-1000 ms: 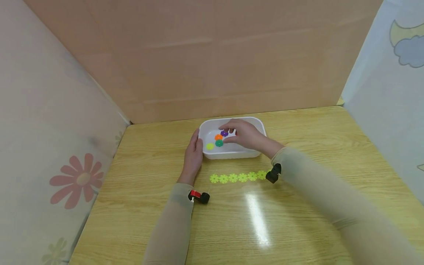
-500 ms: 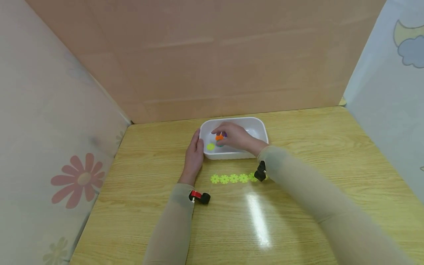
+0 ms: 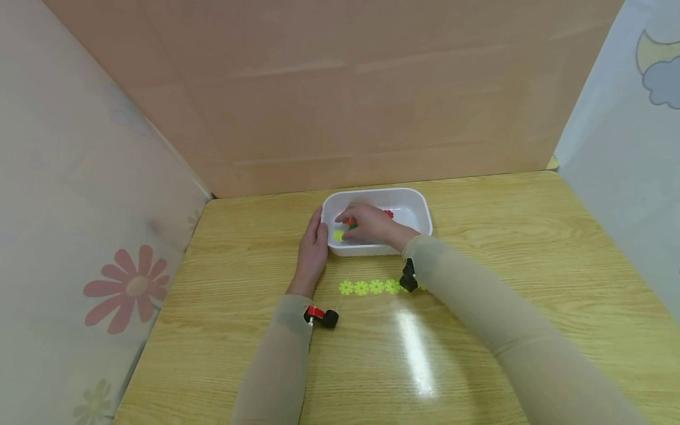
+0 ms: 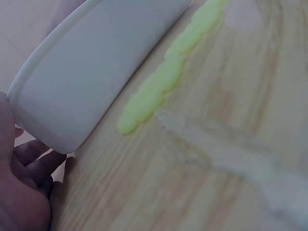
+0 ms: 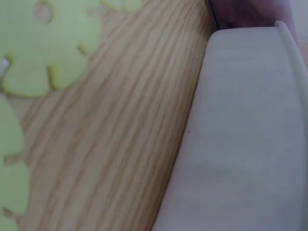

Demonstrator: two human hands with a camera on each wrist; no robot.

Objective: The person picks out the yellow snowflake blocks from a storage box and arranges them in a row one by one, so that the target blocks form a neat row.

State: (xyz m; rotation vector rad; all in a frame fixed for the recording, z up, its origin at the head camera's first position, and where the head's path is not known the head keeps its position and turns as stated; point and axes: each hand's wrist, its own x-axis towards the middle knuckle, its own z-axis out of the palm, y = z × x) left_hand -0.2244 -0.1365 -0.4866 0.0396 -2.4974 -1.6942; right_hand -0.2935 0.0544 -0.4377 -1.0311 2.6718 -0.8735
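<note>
A white plastic tray [image 3: 419, 230] stands on the table with small flower-shaped plastic discs inside. My left hand [image 3: 311, 254] grips its left end, the fingers along the side wall and the thumb by the front corner. Inside the tray, my right hand [image 3: 372, 224] hovers low with thumb and fingertips apart. Its fingertips are close to a yellow disc [image 3: 337, 235]. Parts of an orange disc [image 3: 350, 222] and a green disc [image 3: 353, 226] show in the gap between thumb and fingers. A red disc [image 3: 389, 213] lies behind the right hand.
A row of several yellow flower discs [image 3: 361, 288] lies on the wooden table [image 3: 366, 354] in front of the tray, its right end hidden by the right wrist's camera. A brown panel [image 3: 345, 88] rises behind the table, with patterned walls at both sides.
My right hand has moved left inside the tray toward the yellow disc. The red disc has come into sight, and the purple one is now hidden. My left hand stays on the tray.
</note>
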